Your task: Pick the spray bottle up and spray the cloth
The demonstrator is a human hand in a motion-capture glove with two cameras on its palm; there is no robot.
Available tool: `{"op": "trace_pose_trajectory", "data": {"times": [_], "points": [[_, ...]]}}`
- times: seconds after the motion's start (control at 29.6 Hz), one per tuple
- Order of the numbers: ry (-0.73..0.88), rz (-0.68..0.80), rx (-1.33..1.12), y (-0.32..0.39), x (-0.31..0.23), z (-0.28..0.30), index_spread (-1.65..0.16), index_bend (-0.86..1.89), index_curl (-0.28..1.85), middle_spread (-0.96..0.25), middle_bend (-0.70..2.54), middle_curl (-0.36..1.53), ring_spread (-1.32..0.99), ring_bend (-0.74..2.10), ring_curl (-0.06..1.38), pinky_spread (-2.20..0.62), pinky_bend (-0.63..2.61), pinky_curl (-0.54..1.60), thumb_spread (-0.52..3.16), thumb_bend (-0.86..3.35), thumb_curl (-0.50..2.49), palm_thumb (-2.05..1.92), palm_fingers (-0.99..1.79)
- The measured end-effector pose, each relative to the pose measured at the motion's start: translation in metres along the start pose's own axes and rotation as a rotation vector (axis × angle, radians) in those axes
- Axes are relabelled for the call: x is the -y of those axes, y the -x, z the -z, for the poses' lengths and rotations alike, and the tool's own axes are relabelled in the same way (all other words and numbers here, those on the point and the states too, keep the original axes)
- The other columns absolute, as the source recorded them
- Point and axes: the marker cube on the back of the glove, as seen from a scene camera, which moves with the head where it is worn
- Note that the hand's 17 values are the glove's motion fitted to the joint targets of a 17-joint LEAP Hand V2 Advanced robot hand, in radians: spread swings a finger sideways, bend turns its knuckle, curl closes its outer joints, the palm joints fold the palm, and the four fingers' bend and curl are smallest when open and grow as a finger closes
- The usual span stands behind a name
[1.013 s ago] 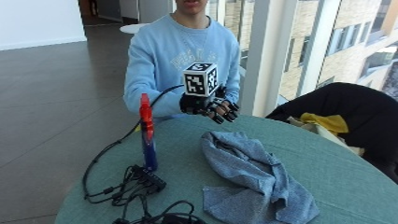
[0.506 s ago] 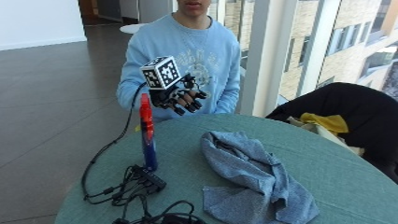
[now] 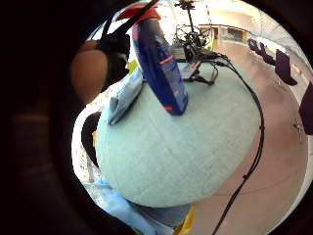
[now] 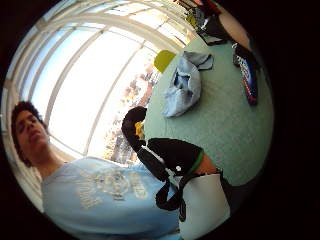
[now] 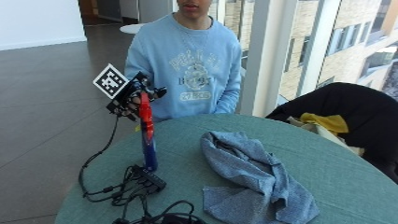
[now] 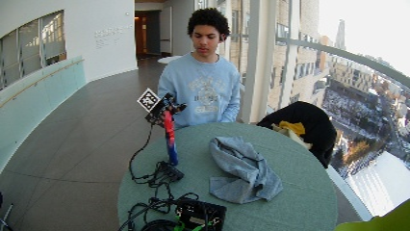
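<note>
Standing upright near the left edge of the round green-clothed table (image 5: 348, 177), the tall blue plastic spray bottle with a red trigger head (image 5: 148, 140) rests on its base, with a tangle of black cables and a small black box (image 5: 140, 184) just beside its foot. At the bottle's red top sits the black-gloved right hand (image 5: 133, 95), raised above the table edge and right against the trigger head; its fingers look loosely bent beside the head, but whether they have closed round it I cannot tell (the little-finger palm view shows the bottle close before the palm, and only one fingertip beside it). Further right, well apart from the bottle, the crumpled blue-grey cloth (image 5: 249, 175) lies heaped toward the middle of the table. Behind the table is the person in a light blue sweatshirt (image 5: 187, 65). At the far right a black jacket with something yellow on it (image 5: 339, 116) is draped over a chair beside the table.
</note>
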Motion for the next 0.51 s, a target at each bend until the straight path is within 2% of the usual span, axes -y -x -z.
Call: {"op": "trace_pose_trajectory", "data": {"times": [0.2,0.34,0.51], "points": [[-0.091,-0.133,0.076,-0.026,0.013,0.001,-0.36,0.09,0.25,-0.09,0.29,0.40,-0.03,0.34,0.34,0.19,0.26,0.35,0.93,-0.03,0.26,0.39,0.71],[-0.041,-0.108,0.171,-0.042,0.022,0.000,-0.37,0.05,0.22,-0.08,0.28,0.41,-0.02,0.37,0.35,0.19,0.29,0.36,0.93,-0.03,0.26,0.39,0.66],[-0.110,-0.214,0.322,-0.049,0.048,-0.013,-0.39,0.04,0.19,-0.07,0.27,0.40,-0.01,0.38,0.36,0.20,0.36,0.38,0.92,-0.03,0.27,0.39,0.57]]}}
